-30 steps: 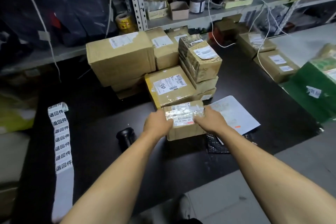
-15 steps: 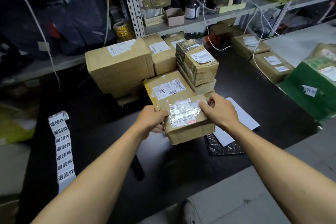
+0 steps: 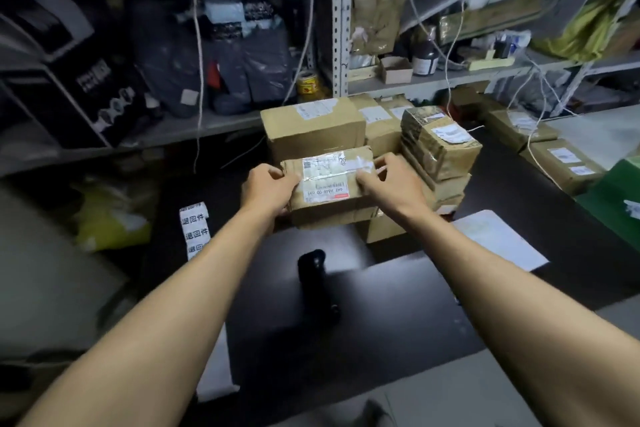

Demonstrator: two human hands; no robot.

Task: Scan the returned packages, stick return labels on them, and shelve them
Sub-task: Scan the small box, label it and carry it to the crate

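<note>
Both forearms reach forward and slightly inward, bare, wrists near level, meeting on one small cardboard package (image 3: pixel 329 198) held up off the black table (image 3: pixel 398 315). Left hand (image 3: pixel 268 189) grips the package's left end: thumb on top near the label's edge, the other fingers curled under and around the side, clamped on the cardboard. Right hand (image 3: pixel 391 184) grips the right end, thumb lying along the top face over the shipping label (image 3: pixel 332 172), fingers wrapped round the far corner, also clamped. The package is tilted a little toward the camera, label face up, its printed text reading upside down from here. It sits in front of the stack of brown boxes (image 3: pixel 436 146) at the table's back edge, hiding part of the larger box (image 3: pixel 311 125) behind it. Below the package, lying on the table, a black handheld scanner (image 3: pixel 313 270), untouched. To the left, a strip of return labels (image 3: pixel 195 229) printed with black characters, partly hidden by the left forearm. White sheet of paper (image 3: pixel 498 239) on the table to the right of the right forearm. Metal shelving (image 3: pixel 433 80) behind, crowded with bags and small items; much of it blurred.
</note>
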